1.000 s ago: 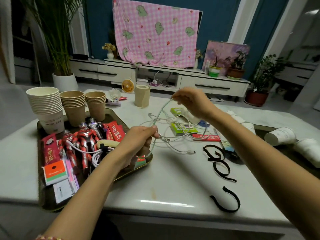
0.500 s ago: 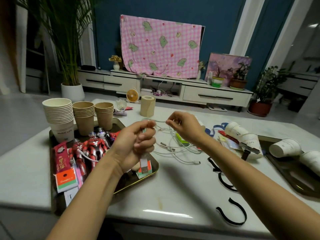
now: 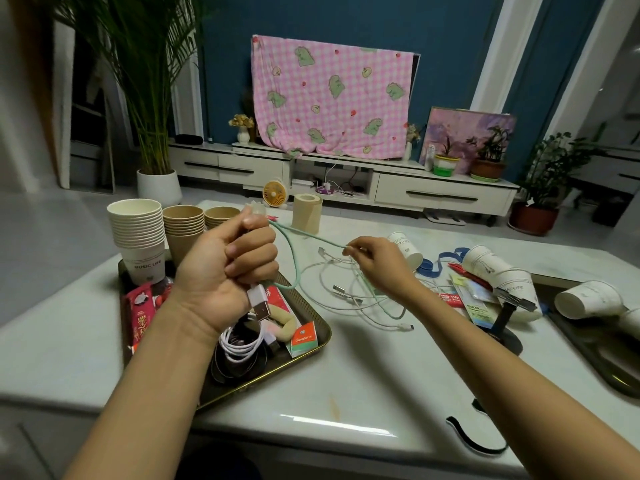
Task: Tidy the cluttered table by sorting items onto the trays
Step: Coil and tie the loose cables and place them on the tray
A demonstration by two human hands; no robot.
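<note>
Mint-green cable (image 3: 311, 238) stretched from the left hand (image 3: 225, 271), fisted round it above the tabletop's left-edge tray (image 3: 263, 374), to the pinching right hand (image 3: 377, 265).

Mint-green cable (image 3: 304, 237), taut between hands

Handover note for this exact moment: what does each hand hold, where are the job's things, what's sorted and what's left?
Left hand: fist grip round the green cable, USB plug sticking out below.
Right hand: pinches the same cable further along, above the table.
Done: left tray holds cup stacks, red packets and a coiled white cable.
Left: white cables tangled on the table, tipped cups, black straps. Right tray has one tipped cup.
</note>
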